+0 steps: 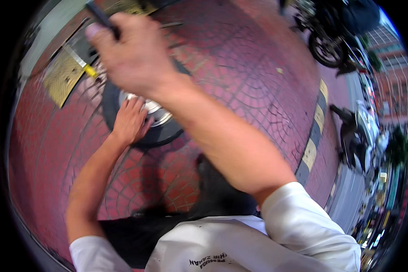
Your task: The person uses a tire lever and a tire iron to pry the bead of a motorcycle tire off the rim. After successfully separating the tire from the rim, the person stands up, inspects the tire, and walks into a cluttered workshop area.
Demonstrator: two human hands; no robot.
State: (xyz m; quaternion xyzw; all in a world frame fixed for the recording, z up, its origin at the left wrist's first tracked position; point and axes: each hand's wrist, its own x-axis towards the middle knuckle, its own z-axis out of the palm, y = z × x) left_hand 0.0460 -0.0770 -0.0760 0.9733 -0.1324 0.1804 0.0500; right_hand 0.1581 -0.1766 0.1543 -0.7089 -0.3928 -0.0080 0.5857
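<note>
A wheel with a black tyre [161,137] and a silver rim [162,118] lies flat on the paving in front of me. My left hand [130,119] rests on the rim with its fingers stretched toward the hub. Raised above the wheel, my right hand [133,50] is closed round a dark bar-shaped tool [102,18]. Motion blurs that hand, and the tool's full shape does not show. My right hand and forearm hide the far part of the wheel.
Beyond the wheel, a yellow-handled tool with a pale blade [89,70] lies by a worn yellow plate [61,81]. Red patterned paving [240,77] surrounds the wheel. To the right are a black-and-yellow kerb [310,152], a motorcycle [326,47] and a white scooter [365,131].
</note>
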